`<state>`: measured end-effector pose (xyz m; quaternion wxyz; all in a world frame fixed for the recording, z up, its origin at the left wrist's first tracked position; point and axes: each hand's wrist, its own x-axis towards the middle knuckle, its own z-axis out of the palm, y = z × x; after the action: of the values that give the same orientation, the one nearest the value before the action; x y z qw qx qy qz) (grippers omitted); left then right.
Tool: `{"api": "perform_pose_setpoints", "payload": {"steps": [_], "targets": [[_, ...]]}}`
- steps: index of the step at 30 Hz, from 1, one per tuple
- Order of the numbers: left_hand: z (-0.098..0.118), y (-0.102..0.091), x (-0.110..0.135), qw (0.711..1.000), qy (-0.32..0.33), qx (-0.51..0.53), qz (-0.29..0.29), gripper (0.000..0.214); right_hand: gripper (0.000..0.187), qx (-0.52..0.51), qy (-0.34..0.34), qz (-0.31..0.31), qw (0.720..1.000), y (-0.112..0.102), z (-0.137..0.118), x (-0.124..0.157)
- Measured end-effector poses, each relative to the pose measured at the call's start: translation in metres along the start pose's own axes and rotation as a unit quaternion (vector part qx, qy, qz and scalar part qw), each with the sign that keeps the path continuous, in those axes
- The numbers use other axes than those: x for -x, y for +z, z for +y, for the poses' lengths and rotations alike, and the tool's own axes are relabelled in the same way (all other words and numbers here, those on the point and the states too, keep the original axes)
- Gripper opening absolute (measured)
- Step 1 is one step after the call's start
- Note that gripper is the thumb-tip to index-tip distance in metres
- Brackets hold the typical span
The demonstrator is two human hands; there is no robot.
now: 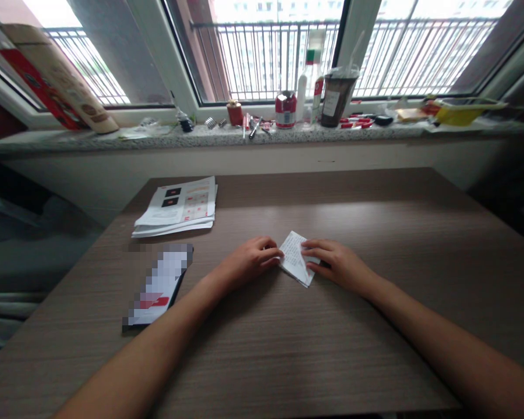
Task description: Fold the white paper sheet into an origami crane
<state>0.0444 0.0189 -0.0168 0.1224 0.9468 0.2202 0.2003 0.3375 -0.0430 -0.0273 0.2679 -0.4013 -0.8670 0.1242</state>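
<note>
A small sheet of folded paper (pixel 293 259) with lines of writing on it lies on the table, its corners pointing toward and away from me. My left hand (pixel 258 256) is closed at its left corner, fingertips bent onto the edge. From the other side, my right hand (pixel 338 263) has its thumb and fingers on the right part of the paper, covering some of it. How far the paper's folds reach underneath is hidden.
A stack of printed sheets (pixel 179 203) lies at the table's back left. Nearer, beside my left forearm, is a blurred flat thing with a dark edge (pixel 163 285). Along the windowsill stand a red can (pixel 285 110), a lidded drink cup (pixel 335 99) and a yellow basket (pixel 458 113).
</note>
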Motion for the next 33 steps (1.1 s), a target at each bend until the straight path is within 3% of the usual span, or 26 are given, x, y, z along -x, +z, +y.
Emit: {"api": "perform_pose_setpoints", "payload": {"steps": [5,9,21,27,33], "targets": [[0.003,0.003,-0.001,1.000,-0.025,0.005,0.013,0.015,0.024,0.001,-0.007,0.005,1.000,-0.001,-0.001,-0.001],[0.007,0.004,-0.003,0.996,-0.045,0.066,0.027,0.013,0.023,0.002,-0.003,0.002,1.000,-0.001,-0.002,-0.001],[0.008,-0.003,-0.002,0.989,0.003,0.141,0.031,0.019,0.024,0.006,-0.008,0.002,1.000,0.000,-0.002,-0.001],[0.007,0.005,-0.008,0.993,-0.043,0.102,0.052,0.012,0.019,0.016,-0.013,0.003,1.000,-0.001,-0.005,-0.001],[0.013,0.007,-0.017,0.984,-0.096,0.143,0.037,0.018,0.010,-0.007,-0.013,0.017,1.000,0.003,-0.005,0.000]]}}
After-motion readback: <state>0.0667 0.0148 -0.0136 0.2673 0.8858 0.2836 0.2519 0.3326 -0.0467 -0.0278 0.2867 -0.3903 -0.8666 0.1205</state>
